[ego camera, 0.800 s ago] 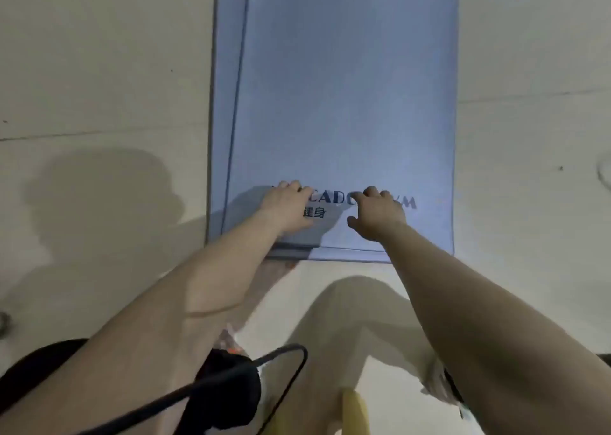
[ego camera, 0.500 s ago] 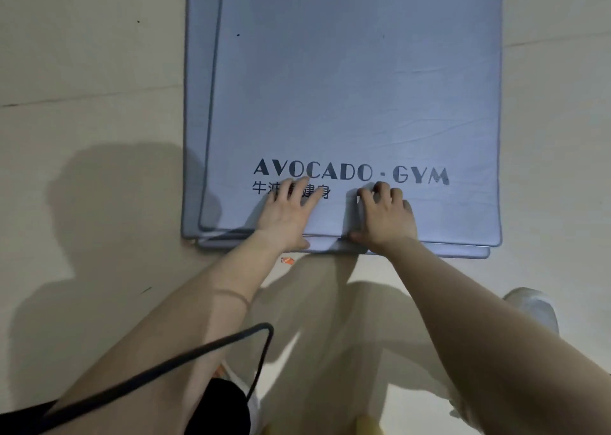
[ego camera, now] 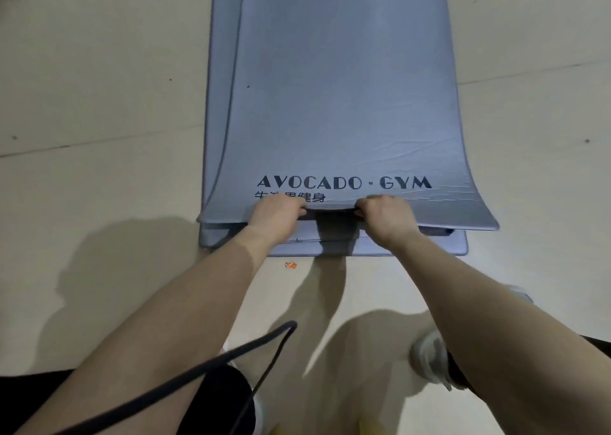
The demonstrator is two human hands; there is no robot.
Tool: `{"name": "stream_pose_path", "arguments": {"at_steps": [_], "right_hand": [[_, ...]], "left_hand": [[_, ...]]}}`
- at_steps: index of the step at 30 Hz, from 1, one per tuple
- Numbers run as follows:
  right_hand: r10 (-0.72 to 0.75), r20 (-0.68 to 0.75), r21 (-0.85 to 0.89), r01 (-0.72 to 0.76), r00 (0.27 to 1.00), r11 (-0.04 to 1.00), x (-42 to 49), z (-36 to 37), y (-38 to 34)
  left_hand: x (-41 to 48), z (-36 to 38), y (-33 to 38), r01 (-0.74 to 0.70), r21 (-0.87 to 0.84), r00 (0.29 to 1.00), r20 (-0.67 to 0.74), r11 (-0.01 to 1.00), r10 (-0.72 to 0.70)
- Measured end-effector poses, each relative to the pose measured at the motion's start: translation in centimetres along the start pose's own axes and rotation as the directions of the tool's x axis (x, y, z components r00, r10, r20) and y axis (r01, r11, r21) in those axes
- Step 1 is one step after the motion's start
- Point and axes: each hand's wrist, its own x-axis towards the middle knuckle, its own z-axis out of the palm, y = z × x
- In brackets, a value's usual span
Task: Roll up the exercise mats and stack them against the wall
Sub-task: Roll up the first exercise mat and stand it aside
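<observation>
Left of the AVOCADO · GYM lettering (ego camera: 344, 182): a strip of lower mat (ego camera: 220, 120) showing past the top mat (ego camera: 344, 71), both flat on the pale floor (ego camera: 99, 104). Just below the lettering's left end: left hand (ego camera: 276, 214), fingers curled round the top mat's near edge. Further below, an orange scrap (ego camera: 291, 265) on the floor. Just below the lettering's right end: right hand (ego camera: 385, 216), gripping that same edge, apart from the left, with the edge raised off the mat beneath. Looks like the very start of the first roll. Next: tuck the edge over tightly toward the lettering, then push forward evenly with both hands to keep the roll square.
</observation>
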Motion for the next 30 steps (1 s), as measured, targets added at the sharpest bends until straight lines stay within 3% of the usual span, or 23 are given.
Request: {"name": "stream_pose_path", "arguments": {"at_steps": [5, 7, 12, 14, 15, 19, 22, 24, 27, 30], "right_hand": [[0.036, 0.051, 0.034, -0.038, 0.998, 0.999, -1.6, -2.8, 0.0], [0.064, 0.010, -0.002, -0.064, 0.998, 0.998, -1.1, -2.2, 0.1], [0.167, -0.370, 0.029, -0.169, 0.914, 0.985, 2.6, 1.0, 0.8], [0.109, -0.552, 0.007, -0.127, 0.827, 0.992, 2.6, 2.6, 0.6], [0.060, -0.570, -0.015, -0.084, 0.819, 0.996, 2.0, 3.7, 0.6], [-0.039, -0.268, -0.144, 0.000, 0.963, 0.990, -1.1, 8.0, 2.0], [-0.087, -0.200, -0.137, 0.060, 0.976, 0.989, -0.1, 9.4, 3.3], [-0.123, -0.177, -0.124, 0.102, 0.976, 0.987, 0.6, 9.6, 3.3], [-0.120, -0.200, -0.120, 0.097, 0.972, 0.988, 0.3, 9.9, 3.1], [-0.077, -0.171, -0.114, 0.058, 0.982, 0.992, -0.1, 9.9, 2.8]], "left_hand": [[-1.9, -0.5, 0.8, 0.064, 0.048, 0.997, -0.054, 0.997, -0.062], [-1.4, 0.3, 0.3, 0.063, 0.039, 0.995, -0.076, 0.997, -0.060], [2.9, 1.5, -1.4, 0.072, 0.063, 0.969, -0.241, 0.995, -0.055], [4.8, 2.6, -1.9, 0.073, 0.039, 0.964, -0.259, 0.997, -0.061], [5.7, 3.0, -2.0, 0.080, 0.026, 0.965, -0.252, 0.996, -0.071], [7.7, 4.4, -1.8, 0.080, -0.075, 0.959, -0.265, 0.994, -0.097], [6.7, 5.7, -1.6, 0.013, -0.135, 0.879, -0.470, 0.991, -0.076], [4.5, 7.2, -2.4, -0.069, -0.083, 0.830, -0.558, 0.994, 0.011], [1.1, 9.3, -4.0, -0.145, 0.086, 0.937, -0.308, 0.986, 0.165], [0.2, 10.0, -4.1, -0.094, 0.148, 0.986, -0.126, 0.985, 0.113]]}}
